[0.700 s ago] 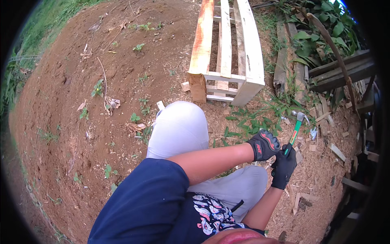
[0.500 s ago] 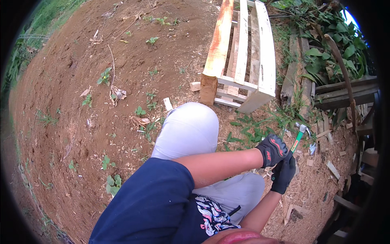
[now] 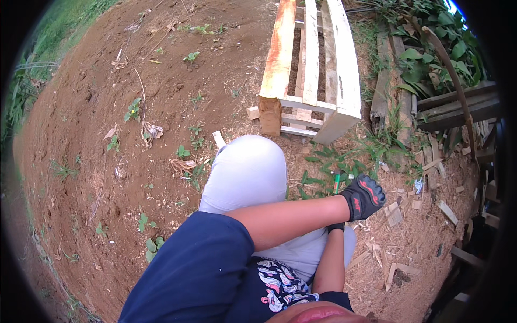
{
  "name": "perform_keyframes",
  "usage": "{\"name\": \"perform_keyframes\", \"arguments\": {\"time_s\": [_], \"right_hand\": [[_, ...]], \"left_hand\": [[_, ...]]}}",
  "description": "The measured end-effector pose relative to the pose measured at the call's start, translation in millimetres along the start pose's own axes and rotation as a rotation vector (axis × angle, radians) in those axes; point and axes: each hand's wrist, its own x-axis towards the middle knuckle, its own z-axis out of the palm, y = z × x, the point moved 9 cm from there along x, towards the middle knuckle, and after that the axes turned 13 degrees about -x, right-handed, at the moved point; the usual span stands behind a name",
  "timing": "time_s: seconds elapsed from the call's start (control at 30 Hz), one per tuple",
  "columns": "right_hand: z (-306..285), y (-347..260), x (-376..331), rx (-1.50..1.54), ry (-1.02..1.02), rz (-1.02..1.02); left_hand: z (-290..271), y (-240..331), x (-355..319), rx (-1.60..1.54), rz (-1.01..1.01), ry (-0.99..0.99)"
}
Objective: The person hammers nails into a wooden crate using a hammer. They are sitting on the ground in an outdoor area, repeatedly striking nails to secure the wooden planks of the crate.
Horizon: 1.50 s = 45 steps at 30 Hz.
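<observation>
My left hand (image 3: 366,198), in a black glove with red trim, is closed with its knuckles up; whatever its fingers hold is hidden under it. The left forearm crosses over my right arm. Only the dark glove cuff of my right hand (image 3: 336,227) shows, since the forearm covers the fingers. In line with that wrist, a hammer (image 3: 337,182) with a green handle juts out past the forearm, and the right hand appears to grip it. Ahead stands a slatted wooden frame (image 3: 311,59) of pale boards with a thicker reddish-brown piece along its left side.
My bent knee (image 3: 250,167) in light trousers is close to the frame's near end. Wood offcuts (image 3: 393,214) and shavings lie on the ground at the right. Old planks (image 3: 458,110) and leafy plants (image 3: 444,59) line the right edge. Bare brown soil (image 3: 97,134) spreads at the left.
My right hand and the hammer have moved left, from beside the left hand to behind the left forearm. The left hand stays nearly in place, now apart from the right.
</observation>
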Motion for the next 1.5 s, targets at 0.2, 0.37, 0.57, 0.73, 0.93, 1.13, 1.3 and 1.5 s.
{"name": "perform_keyframes", "arguments": {"time_s": [0.2,0.37,0.57,0.73,0.93,1.13,1.3,1.5], "right_hand": [[44,-9,1,-0.194,-0.009,0.036],[49,-9,5,-0.232,-0.051,0.064],[46,-3,10,-0.269,-0.105,0.07],[48,-6,10,-0.329,-0.152,0.048],[75,-27,-10,-0.401,-0.222,-0.011],[85,-46,-21,-0.531,-0.339,-0.077],[99,-101,-28,-0.742,-0.586,-0.191],[72,-274,25,-0.317,0.066,-0.737]], "left_hand": [[-4,1,-2,-0.022,0.065,-0.074],[0,-2,-9,0.009,0.019,-0.202],[25,-12,-15,0.007,-0.029,-0.301],[29,-13,-14,0.032,-0.022,-0.252],[32,-5,-10,-0.019,0.012,-0.314],[21,4,-8,-0.055,0.074,-0.293],[-3,29,-6,-0.177,0.108,-0.199],[-20,73,-8,-0.431,0.088,-0.2]]}}
